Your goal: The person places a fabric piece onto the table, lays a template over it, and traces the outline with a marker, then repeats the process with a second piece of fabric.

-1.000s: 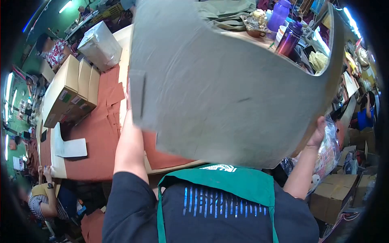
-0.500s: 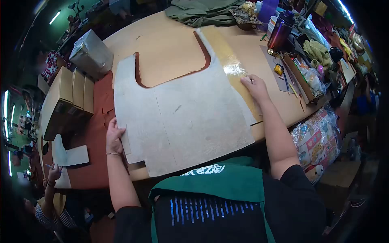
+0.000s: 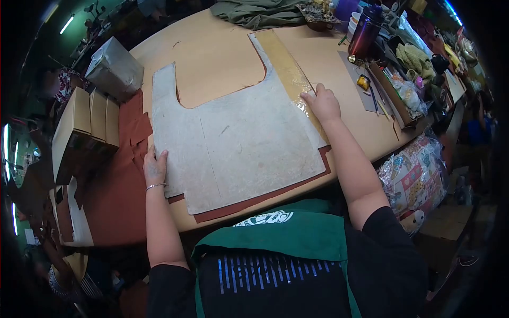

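A large grey-white pattern template (image 3: 244, 143) with a U-shaped cutout lies on the table in front of me. Shiny yellow tape (image 3: 286, 63) runs along its right side. Reddish-brown fabric (image 3: 254, 204) sticks out beneath its near edge and lower right corner. My left hand (image 3: 155, 168) holds the template's left edge, thumb on the near side and fingers partly hidden. On the taped right edge, my right hand (image 3: 323, 104) grips with thumb and bent fingers.
More reddish-brown fabric (image 3: 124, 185) spreads to the left, beside cardboard boxes (image 3: 85, 122) and a wrapped box (image 3: 114, 69). Green cloth (image 3: 260, 11) lies at the back. A dark bottle (image 3: 366, 32), pens and a cardboard tray (image 3: 392, 98) stand at the right. Another person is at far left.
The template has shifted away from my body and sits flatter, so brown fabric now shows along its near edge. Both my hands moved with it. At far left, the other person's raised hand is gone from sight.
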`<action>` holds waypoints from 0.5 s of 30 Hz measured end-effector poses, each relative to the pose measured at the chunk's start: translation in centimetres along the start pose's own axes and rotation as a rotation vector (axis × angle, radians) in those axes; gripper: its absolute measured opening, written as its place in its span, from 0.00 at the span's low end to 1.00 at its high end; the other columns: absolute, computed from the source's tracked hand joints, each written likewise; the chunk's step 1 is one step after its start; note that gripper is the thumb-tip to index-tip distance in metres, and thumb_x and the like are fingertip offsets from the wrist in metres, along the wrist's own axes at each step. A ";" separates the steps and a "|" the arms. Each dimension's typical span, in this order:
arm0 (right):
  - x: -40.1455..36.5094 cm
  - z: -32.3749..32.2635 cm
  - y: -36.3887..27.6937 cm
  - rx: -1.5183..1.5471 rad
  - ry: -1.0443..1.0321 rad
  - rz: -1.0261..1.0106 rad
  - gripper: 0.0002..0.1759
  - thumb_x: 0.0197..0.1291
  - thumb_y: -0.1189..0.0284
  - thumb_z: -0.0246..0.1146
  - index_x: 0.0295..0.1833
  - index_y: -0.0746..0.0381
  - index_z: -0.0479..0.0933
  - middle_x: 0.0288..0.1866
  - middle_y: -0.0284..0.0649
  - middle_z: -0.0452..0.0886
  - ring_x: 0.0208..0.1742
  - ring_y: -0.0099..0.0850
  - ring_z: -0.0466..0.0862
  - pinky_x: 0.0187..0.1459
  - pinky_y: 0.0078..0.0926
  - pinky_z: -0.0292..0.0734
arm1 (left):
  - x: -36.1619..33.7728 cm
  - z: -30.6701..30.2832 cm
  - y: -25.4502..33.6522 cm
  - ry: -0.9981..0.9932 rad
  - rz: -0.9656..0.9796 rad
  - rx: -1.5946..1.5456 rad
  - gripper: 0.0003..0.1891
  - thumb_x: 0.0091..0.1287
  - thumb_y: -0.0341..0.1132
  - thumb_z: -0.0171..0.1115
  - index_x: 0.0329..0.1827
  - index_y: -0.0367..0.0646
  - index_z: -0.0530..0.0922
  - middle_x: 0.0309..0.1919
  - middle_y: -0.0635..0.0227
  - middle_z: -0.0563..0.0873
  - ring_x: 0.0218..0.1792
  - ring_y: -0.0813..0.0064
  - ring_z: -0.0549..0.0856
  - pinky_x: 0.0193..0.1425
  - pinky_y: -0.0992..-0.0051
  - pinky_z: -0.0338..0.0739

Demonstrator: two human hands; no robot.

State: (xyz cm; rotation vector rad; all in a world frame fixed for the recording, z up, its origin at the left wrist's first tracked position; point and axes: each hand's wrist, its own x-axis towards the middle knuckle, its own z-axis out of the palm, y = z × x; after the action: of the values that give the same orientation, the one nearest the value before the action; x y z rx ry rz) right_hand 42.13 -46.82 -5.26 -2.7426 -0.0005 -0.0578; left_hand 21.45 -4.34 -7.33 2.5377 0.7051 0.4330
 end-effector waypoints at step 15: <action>-5.2 -5.0 6.3 0.360 -0.284 -0.116 0.34 0.39 0.61 0.70 0.52 0.66 0.70 0.40 0.49 0.74 0.42 0.40 0.77 0.44 0.30 0.72 | -5.6 -4.1 0.7 -0.148 0.046 -0.004 0.39 0.43 0.42 0.71 0.58 0.32 0.66 0.51 0.51 0.69 0.53 0.59 0.71 0.56 0.67 0.67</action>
State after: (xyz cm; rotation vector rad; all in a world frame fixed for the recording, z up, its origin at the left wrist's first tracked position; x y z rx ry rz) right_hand 36.76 -54.57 -3.32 -2.3661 -0.2261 0.2740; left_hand 15.51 -6.50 -4.44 2.5546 0.5918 0.2584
